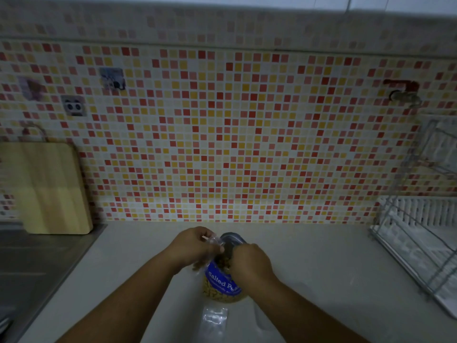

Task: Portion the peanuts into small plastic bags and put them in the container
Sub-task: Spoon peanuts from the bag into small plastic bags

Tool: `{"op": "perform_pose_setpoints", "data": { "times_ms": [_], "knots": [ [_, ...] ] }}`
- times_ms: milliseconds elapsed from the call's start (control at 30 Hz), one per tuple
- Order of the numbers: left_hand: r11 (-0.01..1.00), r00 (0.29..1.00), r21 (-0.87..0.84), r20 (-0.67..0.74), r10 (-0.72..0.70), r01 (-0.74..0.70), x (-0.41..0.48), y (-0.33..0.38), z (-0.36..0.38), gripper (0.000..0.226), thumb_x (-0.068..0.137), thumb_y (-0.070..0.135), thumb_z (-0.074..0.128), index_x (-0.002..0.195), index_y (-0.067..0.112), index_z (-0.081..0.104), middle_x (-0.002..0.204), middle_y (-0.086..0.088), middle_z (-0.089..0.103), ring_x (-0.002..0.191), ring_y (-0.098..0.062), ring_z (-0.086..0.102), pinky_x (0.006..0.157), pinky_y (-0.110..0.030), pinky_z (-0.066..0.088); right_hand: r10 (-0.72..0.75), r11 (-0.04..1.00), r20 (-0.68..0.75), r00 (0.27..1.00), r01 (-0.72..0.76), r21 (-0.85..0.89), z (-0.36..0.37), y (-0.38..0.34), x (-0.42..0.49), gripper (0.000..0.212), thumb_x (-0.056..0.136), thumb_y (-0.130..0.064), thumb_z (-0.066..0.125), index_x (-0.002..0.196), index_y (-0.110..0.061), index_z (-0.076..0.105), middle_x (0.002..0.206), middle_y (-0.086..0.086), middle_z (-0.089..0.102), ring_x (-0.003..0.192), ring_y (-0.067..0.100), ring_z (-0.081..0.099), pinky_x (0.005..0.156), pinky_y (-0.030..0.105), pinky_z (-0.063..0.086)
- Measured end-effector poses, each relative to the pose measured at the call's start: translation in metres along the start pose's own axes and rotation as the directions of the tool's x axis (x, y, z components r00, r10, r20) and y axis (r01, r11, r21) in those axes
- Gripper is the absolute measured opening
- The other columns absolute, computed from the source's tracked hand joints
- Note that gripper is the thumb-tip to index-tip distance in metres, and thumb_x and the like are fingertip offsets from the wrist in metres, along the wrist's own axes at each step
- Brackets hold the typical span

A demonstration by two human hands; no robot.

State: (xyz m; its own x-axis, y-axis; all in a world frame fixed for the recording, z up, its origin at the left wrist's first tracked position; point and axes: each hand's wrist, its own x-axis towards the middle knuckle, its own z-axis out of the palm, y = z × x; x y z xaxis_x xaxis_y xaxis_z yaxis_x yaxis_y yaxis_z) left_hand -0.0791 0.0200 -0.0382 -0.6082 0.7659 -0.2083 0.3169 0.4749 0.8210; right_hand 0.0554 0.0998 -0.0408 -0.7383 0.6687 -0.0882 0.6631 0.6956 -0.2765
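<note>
- The peanut package [222,284], clear with a blue "Salted" label, stands on the counter [321,268] midway along its length, closer to the front edge than to the tiled wall [235,132].
- The left hand [194,246] pinches the rim of a small plastic bag [214,243], holding it just above and left of the package mouth.
- The right hand [252,264] is at the package mouth with its fingers curled downward. The fingertips are hidden, so it cannot be determined whether they grip anything.
- The container [232,236] sits directly behind the package, toward the wall. Only its grey rim is visible.
- Spare clear bags [214,318] lie flat at the counter's front edge, just in front of the package.
- A wooden cutting board [49,186] leans against the wall at the back left corner, beside the sink [37,268].
- A wire dish rack [420,219] occupies the right end.
</note>
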Motion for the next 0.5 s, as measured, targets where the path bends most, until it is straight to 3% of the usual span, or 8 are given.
{"op": "perform_pose_setpoints", "data": {
  "times_ms": [200,367,433,500],
  "knots": [
    [1.000,1.000,-0.031,0.022,-0.002,0.003,-0.003,0.003,-0.002,0.035,0.074,0.028,0.077,0.104,0.020,0.060,0.102,-0.005,0.066,0.091,-0.020,0.065,0.079,-0.031,0.056,0.308,0.932,0.120,0.944,-0.325,0.163,0.004,-0.002,0.018,0.039,0.086,-0.028,0.065,0.120,-0.011,0.059,0.118,0.005,0.063,0.105,0.021,0.061,0.075,0.028,0.045],
    [0.996,0.999,-0.086,0.049,0.000,0.005,-0.003,0.003,-0.006,0.035,0.073,0.030,0.078,0.102,0.018,0.062,0.101,-0.006,0.068,0.090,-0.020,0.065,0.071,-0.027,0.053,0.284,0.933,0.094,0.954,-0.298,0.201,-0.005,0.019,0.022,0.025,0.089,-0.022,0.058,0.107,-0.008,0.066,0.083,0.002,0.060,0.087,0.018,0.062,0.063,0.023,0.041],
    [0.994,0.999,-0.106,0.048,0.011,-0.006,-0.004,0.004,-0.009,0.033,0.074,0.030,0.077,0.101,0.017,0.062,0.099,-0.006,0.068,0.086,-0.018,0.065,0.065,-0.024,0.050,0.271,0.927,0.083,0.959,-0.283,0.245,-0.010,0.027,0.021,0.025,0.091,-0.015,0.050,0.109,-0.007,0.066,0.097,0.006,0.066,0.086,0.018,0.060,0.062,0.020,0.043],
    [0.994,0.999,-0.112,0.037,0.018,-0.014,-0.003,0.005,-0.012,0.031,0.075,0.030,0.076,0.101,0.018,0.062,0.097,-0.006,0.069,0.085,-0.018,0.066,0.064,-0.024,0.051,0.280,0.902,0.049,0.959,-0.280,0.329,-0.017,0.032,0.017,0.027,0.093,-0.011,0.047,0.111,-0.005,0.066,0.112,0.009,0.066,0.096,0.020,0.062,0.076,0.025,0.047]
  ]
}}
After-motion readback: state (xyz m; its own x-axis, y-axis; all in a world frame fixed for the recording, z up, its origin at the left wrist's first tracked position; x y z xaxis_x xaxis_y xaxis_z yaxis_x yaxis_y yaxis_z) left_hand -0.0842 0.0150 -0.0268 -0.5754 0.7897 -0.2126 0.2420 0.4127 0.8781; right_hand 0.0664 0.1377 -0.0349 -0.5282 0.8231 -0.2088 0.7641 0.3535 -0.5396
